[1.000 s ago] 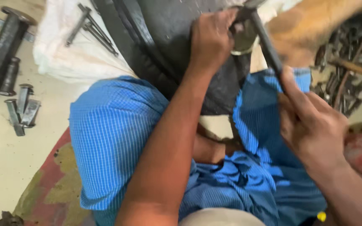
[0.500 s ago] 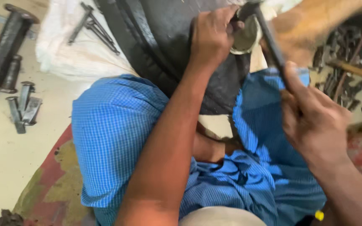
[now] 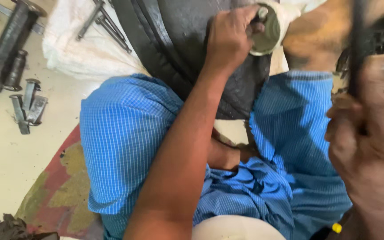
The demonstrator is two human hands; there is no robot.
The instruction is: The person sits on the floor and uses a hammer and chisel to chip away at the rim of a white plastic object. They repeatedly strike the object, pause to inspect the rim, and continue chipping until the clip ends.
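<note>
Head view: left hand (image 3: 230, 38) clamped around a round metal piece (image 3: 265, 33), pressed against the black rubber tyre (image 3: 187, 49) across the blue-clad lap. Right hand (image 3: 370, 142), blurred, fist closed on a dark tool handle (image 3: 357, 49), well apart.

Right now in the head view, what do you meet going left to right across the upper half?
Black metal tools on the floor → white sack → black tyre → left hand on a round metal part → right hand gripping a dark rod.
</note>
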